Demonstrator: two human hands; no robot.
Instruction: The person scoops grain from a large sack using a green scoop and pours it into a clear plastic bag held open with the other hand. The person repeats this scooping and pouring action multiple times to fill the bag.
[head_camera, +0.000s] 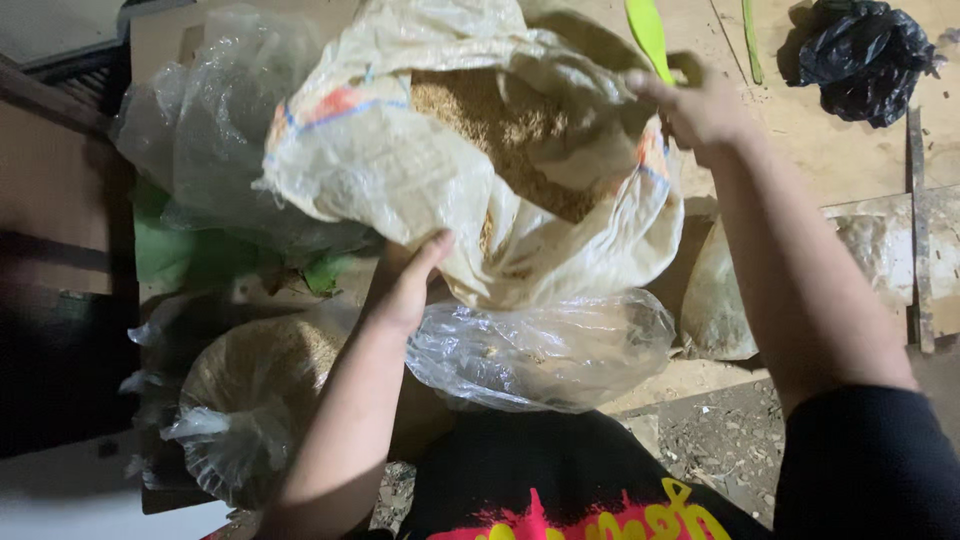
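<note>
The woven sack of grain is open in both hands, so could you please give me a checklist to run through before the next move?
1. Left hand grips the woven sack at its near side: ok.
2. Right hand holds the far rim, keeping the mouth open: ok.
3. Grain sits inside the sack, none seen spilling over the rim: ok.
4. Clear plastic bag lies right below the sack; whether its mouth is open: cannot tell.
5. Tied bag of grain at lower left is knotted shut: ok.
6. Black plastic bag lies apart on the boards, out of the way: ok.
</note>
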